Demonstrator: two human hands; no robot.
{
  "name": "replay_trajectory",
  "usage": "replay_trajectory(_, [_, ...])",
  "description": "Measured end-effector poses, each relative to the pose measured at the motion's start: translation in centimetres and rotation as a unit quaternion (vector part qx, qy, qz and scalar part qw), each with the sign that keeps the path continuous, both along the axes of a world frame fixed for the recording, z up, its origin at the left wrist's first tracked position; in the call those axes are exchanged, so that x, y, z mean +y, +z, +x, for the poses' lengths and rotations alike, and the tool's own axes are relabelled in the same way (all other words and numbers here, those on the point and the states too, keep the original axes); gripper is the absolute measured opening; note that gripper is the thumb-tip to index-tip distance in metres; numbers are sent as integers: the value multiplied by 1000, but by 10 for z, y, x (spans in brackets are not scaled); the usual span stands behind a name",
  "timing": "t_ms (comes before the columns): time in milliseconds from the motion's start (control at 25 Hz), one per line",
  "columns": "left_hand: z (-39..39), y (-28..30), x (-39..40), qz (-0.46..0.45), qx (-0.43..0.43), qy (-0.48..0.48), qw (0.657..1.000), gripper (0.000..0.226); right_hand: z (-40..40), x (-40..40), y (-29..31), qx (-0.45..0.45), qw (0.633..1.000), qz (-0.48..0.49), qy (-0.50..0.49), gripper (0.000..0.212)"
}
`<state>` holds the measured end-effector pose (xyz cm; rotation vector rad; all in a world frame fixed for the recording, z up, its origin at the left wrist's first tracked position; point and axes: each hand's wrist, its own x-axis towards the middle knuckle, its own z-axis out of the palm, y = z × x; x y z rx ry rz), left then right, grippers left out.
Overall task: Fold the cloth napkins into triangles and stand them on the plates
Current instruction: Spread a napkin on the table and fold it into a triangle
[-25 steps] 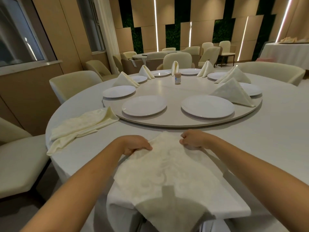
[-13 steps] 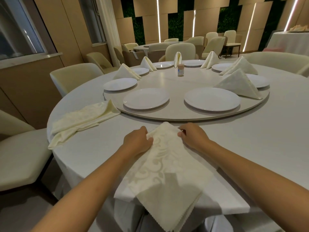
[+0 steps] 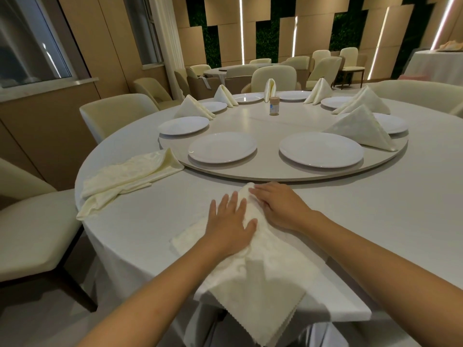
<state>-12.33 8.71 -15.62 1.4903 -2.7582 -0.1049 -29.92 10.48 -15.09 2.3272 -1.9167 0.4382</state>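
A cream patterned napkin (image 3: 260,279) lies folded on the white table in front of me, its near corner hanging over the table edge. My left hand (image 3: 229,225) presses flat on its left part, fingers straight and spread. My right hand (image 3: 280,207) rests on its far tip, fingers laid flat. Two bare white plates (image 3: 222,147) (image 3: 321,149) sit on the near side of the round turntable (image 3: 270,174). A folded triangle napkin (image 3: 360,127) stands at the right by its plate (image 3: 394,122), with several more around the far side.
A loose pile of cream napkins (image 3: 127,175) lies on the table at my left. A small jar (image 3: 274,105) stands mid-turntable. Cream chairs (image 3: 117,113) ring the table; another (image 3: 32,231) is close at my left. More tables stand behind.
Both hands went from gripping the napkin's far edge with curled fingers to lying flat on it. The napkin now lies narrower and folded, with its far end drawn to a tip.
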Motion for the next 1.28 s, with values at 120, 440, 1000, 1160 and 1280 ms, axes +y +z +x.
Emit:
replay_trajectory(120, [-5, -10, 2, 28, -27, 11, 999, 67, 3, -13, -1, -74, 991, 110, 31, 44])
replay_trajectory(440, [29, -10, 7, 31, -26, 40, 998, 75, -2, -19, -13, -37, 992, 122, 24, 45])
replay_trajectory(1000, [57, 20, 19, 33, 6, -16, 999, 65, 9, 17, 10, -65, 993, -14, -94, 47])
replay_trajectory(1160, [2, 16, 0, 29, 52, -124, 991, 53, 6, 55, 6, -13, 990, 47, -136, 50])
replay_trajectory(1280, [-26, 8, -16, 35, 24, -142, 989, 51, -1, 63, -4, 4, 984, 118, -131, 54])
